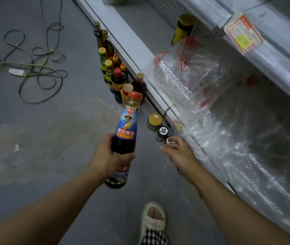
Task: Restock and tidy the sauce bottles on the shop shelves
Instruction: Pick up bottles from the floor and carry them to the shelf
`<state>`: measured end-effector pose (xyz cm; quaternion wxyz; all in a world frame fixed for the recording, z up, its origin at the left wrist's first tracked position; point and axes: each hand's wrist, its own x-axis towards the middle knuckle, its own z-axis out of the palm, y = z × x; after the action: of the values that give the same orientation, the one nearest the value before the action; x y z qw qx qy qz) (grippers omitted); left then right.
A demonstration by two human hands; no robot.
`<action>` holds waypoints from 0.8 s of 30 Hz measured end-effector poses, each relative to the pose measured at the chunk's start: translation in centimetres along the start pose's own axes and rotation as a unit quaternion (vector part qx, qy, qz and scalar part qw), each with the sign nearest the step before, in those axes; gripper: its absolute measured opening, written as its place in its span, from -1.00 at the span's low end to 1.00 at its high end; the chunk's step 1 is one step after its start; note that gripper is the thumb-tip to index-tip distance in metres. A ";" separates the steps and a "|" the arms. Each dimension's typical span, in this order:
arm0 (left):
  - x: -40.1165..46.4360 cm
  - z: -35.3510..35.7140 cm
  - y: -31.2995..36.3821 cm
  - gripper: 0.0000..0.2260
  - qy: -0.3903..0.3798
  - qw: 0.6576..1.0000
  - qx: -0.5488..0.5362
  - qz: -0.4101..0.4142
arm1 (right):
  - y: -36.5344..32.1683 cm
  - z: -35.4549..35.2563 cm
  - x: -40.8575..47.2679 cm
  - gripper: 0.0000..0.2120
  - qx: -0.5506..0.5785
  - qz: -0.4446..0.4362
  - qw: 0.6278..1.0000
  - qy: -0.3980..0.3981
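I have one view only, from the camera on the person's head, so no second view shares any of the scene. It looks steeply down and forward over both forearms, which enter from the bottom edge. The left hand [108, 157] and right hand [179, 152] sit near the middle of the picture, close to the lens. Past the fingertips lies the grey floor [34, 138], seen almost from above. Beyond and to the right of the right hand's fingers, the white shelf unit [158, 96] runs diagonally from top centre toward the lower right corner. The wide lens bends straight edges near the borders.
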<state>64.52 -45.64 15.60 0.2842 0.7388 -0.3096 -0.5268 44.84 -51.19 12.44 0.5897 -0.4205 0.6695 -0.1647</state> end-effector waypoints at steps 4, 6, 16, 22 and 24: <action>2.9 -0.6 0.6 -0.50 0.025 0.999 -0.023 -0.007 | -0.4 0.2 5.1 -0.54 -0.039 0.022 0.999 0.009; 4.6 -0.7 1.0 -0.51 0.030 0.999 -0.038 -0.021 | -0.9 0.2 7.7 -0.47 -0.071 0.027 0.997 0.008; 13.9 -0.4 1.2 -0.50 0.084 0.990 -0.104 -0.052 | -2.0 2.8 19.4 -0.23 -0.199 -0.002 0.980 0.013; 19.4 0.0 -2.3 -0.49 0.135 0.980 -0.134 -0.049 | -0.2 4.7 25.8 -0.16 -0.298 -0.008 0.954 0.013; 21.2 0.2 -3.7 -0.48 0.140 0.980 -0.137 -0.045 | 1.2 5.4 27.8 -0.12 -0.309 -0.009 0.951 0.017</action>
<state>70.32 -59.30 -0.01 0.3994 0.7726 -0.1580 -0.4674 50.77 -70.03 -7.84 0.4180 -0.5854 0.6936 0.0378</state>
